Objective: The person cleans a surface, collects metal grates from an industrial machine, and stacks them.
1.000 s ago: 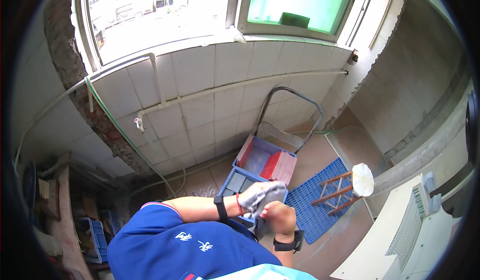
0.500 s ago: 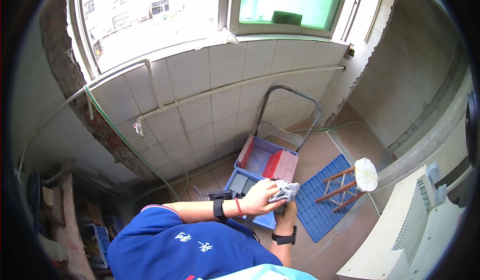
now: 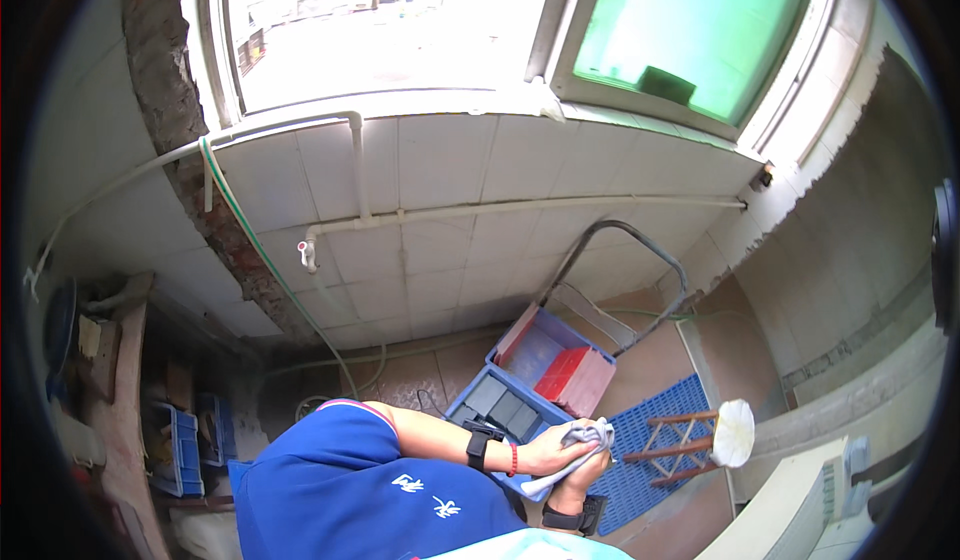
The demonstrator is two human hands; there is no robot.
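Note:
A crumpled grey cloth (image 3: 602,434) is bunched between my two hands, and one end of it hangs down toward my body. My left hand (image 3: 545,453), with a red bead bracelet and a black strap at the wrist, is closed on it from the left. Pressed close from below, my right hand (image 3: 576,478) has its fingers wrapped round the same cloth; whatever may lie inside the folds is hidden. Just beyond and left of my hands stands a blue crate (image 3: 468,392) with several dark grey blocks (image 3: 503,403) in it.
Behind it is another blue crate (image 3: 535,335) with red pieces (image 3: 575,380), next to a cart handle (image 3: 640,230). A wooden stool with a white seat (image 3: 733,433) stands on a blue slatted mat (image 3: 640,480). A tap (image 3: 307,253) juts from the tiled wall. Shelving (image 3: 115,410) is at left.
My view has tilted and shifted, so the scene sits lower and farther right. Both hands stay on the cloth, which now has an end hanging down; the hands are closer together.

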